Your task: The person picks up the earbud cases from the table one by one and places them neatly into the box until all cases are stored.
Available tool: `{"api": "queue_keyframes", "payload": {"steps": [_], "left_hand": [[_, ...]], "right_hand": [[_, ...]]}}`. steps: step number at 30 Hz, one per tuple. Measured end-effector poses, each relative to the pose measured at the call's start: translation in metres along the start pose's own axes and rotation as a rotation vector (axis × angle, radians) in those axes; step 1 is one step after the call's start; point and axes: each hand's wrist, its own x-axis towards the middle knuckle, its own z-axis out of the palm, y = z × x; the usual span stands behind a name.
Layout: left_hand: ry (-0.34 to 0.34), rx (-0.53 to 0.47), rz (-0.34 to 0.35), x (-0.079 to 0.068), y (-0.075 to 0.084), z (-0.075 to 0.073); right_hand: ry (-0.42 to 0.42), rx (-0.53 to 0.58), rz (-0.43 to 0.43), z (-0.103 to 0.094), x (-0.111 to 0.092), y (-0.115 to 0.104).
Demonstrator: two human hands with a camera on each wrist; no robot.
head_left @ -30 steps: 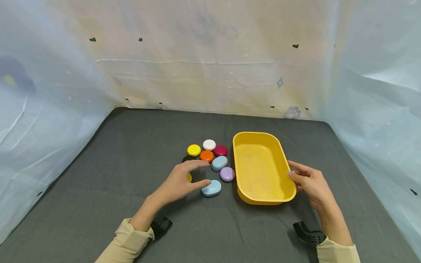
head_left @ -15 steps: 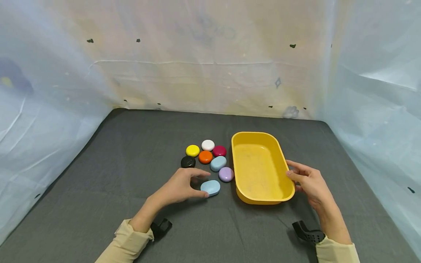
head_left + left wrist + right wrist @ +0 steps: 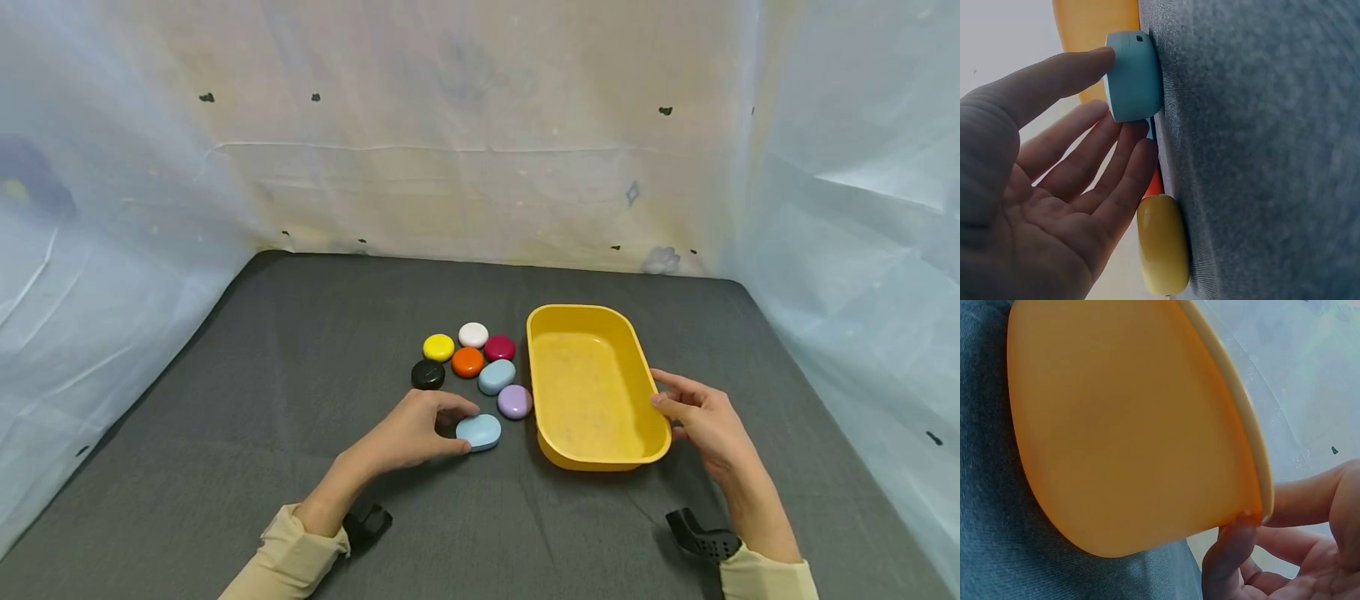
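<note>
Dropping nearer than it was a second ago, the left hand (image 3: 408,430) is leaving the black disc (image 3: 428,374) almost fully in sight. That shift is putting its thumb on the near side and its fingers on the far side of the nearest light-blue oval (image 3: 480,432), so reaching is apparently giving way to grasping. It is pinching the oval, which is resting on the dark tabletop (image 3: 360,321), left of the yellow box (image 3: 592,400). Meanwhile the right hand (image 3: 702,418) is keeping its grip on the box's right rim, apparently steadying it. Farther right than the oval, the lilac disc (image 3: 515,402) is lying just beside the box.
</note>
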Motion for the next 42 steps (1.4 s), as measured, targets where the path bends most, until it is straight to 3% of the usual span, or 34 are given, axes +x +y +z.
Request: {"api": "queue_keyframes", "payload": {"steps": [15, 32, 42], "left_hand": [[-0.008, 0.026, -0.008, -0.0016, 0.0017, 0.0034], [0.042, 0.038, -0.015, -0.0013, 0.0030, 0.0019], [0.064, -0.014, -0.023, -0.0014, 0.0040, 0.0011]], "right_hand": [[-0.016, -0.006, 0.020, 0.0011, -0.0016, 0.0024], [0.000, -0.038, -0.006, 0.0012, -0.0020, -0.0009], [0.003, -0.051, 0.008, 0.0010, -0.0026, -0.0015]]}}
